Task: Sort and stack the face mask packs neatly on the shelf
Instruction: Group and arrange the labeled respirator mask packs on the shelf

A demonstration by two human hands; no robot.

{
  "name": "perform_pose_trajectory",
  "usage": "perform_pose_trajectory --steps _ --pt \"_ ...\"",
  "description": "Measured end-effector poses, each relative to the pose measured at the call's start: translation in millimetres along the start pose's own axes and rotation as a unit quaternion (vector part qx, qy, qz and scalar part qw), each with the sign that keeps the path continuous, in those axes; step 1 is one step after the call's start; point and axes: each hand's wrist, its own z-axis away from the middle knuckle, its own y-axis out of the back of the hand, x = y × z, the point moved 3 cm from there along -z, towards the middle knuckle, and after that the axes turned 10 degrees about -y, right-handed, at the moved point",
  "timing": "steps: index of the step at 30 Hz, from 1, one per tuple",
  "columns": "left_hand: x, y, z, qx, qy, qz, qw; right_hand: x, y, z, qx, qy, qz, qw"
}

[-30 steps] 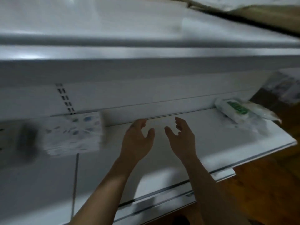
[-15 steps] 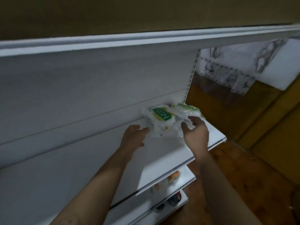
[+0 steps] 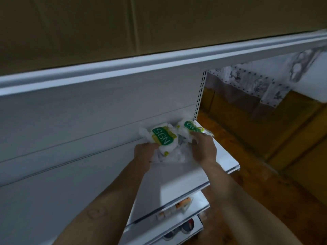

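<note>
Several clear face mask packs with green N95 labels lie in a loose pile at the right end of the white shelf (image 3: 178, 181). The nearest pack (image 3: 163, 138) shows its label upside down, and a second pack (image 3: 192, 128) lies to its right against the back panel. My left hand (image 3: 144, 156) grips the left edge of the nearest pack, fingers curled under the plastic. Fingers of my right hand (image 3: 204, 147) curl over the second pack and the crumpled plastic below it.
Another white shelf (image 3: 159, 62) juts out above, close over the pile. A slotted upright (image 3: 200, 96) marks the unit's right end. Lower shelves (image 3: 178, 218) hold small items. Right of the unit are a wooden floor (image 3: 265, 183) and patterned cloth (image 3: 256, 85).
My view swung right, from the shelf's middle to its right end. Both hands moved from empty above the shelf onto the mask packs and took hold of them.
</note>
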Motion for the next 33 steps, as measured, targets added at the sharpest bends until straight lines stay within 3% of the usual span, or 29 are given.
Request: perform_pose_trajectory --steps 7,10,14,16,18,21,23,25,27,29,31,33 --pt "41 26 24 -0.018 -0.093 0.065 0.993 -38 45 14 0.164 0.050 -0.152 0.973" --pt "62 61 38 -0.052 -0.133 0.101 0.985 -82 69 33 0.155 0.114 -0.242 0.951" --pt "80 129 50 0.009 -0.174 0.047 0.984 -141 62 70 -0.040 0.075 -0.317 0.945" --pt "85 164 57 0.023 -0.173 -0.007 0.985 -169 38 98 -0.175 0.009 -0.368 0.913" --pt "78 198 60 0.048 -0.148 -0.077 0.985 -194 4 131 -0.318 -0.065 -0.407 0.854" --pt "51 241 61 0.125 -0.094 -0.121 0.980 -223 -42 178 -0.532 -0.176 -0.440 0.702" --pt "29 268 70 0.209 -0.075 -0.166 0.961 -232 -61 193 -0.559 -0.189 -0.467 0.659" --pt "10 292 88 0.277 -0.095 -0.167 0.941 -233 -69 193 -0.494 -0.151 -0.503 0.693" --pt "-6 305 106 0.293 -0.106 -0.154 0.938 -224 -64 181 -0.373 -0.042 -0.440 0.816" --pt "-16 307 117 0.259 -0.082 -0.176 0.946 -214 -65 169 -0.275 0.053 -0.265 0.923" --pt "-18 298 118 0.183 -0.060 -0.221 0.956 -204 -80 162 -0.302 0.050 -0.086 0.948" --pt "-14 282 113 0.107 -0.068 -0.240 0.962 -203 -93 167 -0.359 0.030 0.001 0.933"
